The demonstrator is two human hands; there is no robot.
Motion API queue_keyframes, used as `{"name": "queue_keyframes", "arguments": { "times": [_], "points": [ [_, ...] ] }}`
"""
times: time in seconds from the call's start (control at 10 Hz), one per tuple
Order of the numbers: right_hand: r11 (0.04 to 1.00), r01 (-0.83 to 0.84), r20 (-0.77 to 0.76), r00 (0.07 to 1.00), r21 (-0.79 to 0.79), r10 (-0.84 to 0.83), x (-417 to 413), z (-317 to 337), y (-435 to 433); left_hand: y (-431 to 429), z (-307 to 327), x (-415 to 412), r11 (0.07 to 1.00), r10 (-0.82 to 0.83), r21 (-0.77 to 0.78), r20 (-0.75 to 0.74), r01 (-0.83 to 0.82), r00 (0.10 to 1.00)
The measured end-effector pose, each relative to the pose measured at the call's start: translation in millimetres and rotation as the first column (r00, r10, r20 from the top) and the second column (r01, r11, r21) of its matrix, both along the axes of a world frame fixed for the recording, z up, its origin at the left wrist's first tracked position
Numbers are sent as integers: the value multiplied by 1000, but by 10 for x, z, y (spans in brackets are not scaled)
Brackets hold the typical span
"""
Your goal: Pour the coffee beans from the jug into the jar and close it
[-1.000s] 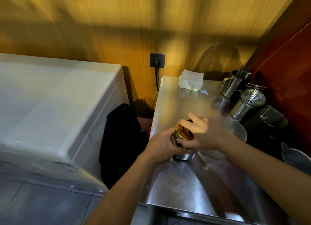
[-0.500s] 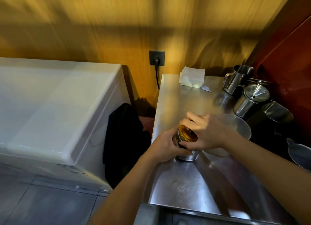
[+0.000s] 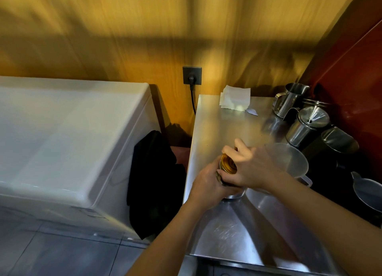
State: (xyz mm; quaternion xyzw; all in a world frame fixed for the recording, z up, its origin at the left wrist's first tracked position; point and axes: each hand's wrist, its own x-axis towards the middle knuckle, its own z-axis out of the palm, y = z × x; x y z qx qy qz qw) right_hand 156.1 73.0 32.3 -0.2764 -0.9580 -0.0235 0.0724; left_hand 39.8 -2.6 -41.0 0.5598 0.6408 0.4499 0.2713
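with your left hand [image 3: 206,182] wrapped tight around the jar [image 3: 234,194] and right hand [image 3: 251,169] fingers closed on the gold lid [image 3: 227,164], keep the lid level and twist until snug.

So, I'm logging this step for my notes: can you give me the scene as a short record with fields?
surface: steel counter
jar: upright near the counter's left edge, held by both hands
lid: gold, on the jar's top, tilted
left hand: wrapped round the jar's body
right hand: fingers on the lid
jug: clear plastic, behind the right hand, looks empty
also there: metal pitchers at right, folded paper at back
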Motion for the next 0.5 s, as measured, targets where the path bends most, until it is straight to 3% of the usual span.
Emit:
{"name": "queue_keyframes", "arguments": {
  "times": [0.2, 0.3, 0.4, 0.5],
  "points": [
    [1000, -18, 32, 999, 19, 18, 45, 5, 34, -2, -108, 39, 991, 49, -123, -82, -59, 995],
    [1000, -20, 42, 999, 6, 20, 59, 23, 39, -3, -65, 9, 985, -8, -174, -115, -12, 993],
    [999, -33, 20, 999, -25, 34, 70, 64, 90, -64, 105, -55, 982, -67, -187, -140, 40, 988],
    [995, 6, -92, 996, -97, -15, 92, 170, 132, -70, 336, -162, 989, -51, -144, -68, 41, 996]
  ]
}}
